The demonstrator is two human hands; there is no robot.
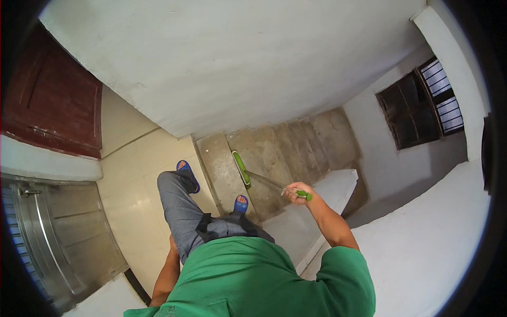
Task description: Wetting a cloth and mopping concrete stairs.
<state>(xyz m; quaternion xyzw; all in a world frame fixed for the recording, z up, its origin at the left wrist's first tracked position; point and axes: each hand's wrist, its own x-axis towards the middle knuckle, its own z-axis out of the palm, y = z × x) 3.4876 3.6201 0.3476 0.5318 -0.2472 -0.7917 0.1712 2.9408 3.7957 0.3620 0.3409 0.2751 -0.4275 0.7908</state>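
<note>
My right hand (298, 193) is closed around the green grip end of a long-handled floor mop (266, 179). The pole slants away to the left, down to the green mop head (241, 168), which lies at the edge of an upper stair step (216, 158). Low at the left, my left hand (172, 245) hangs beside my grey trouser leg; its fingers are mostly hidden behind the leg. My feet wear blue slippers, one on the tiled landing and the other on the upper step.
Concrete stairs (293, 146) descend to the right between a white wall (222, 67) and a low parapet (317, 202). A barred window (422, 103) is beyond them. On the left are a dark red door (51, 91), a metal door (79, 230) and the tiled landing (134, 198).
</note>
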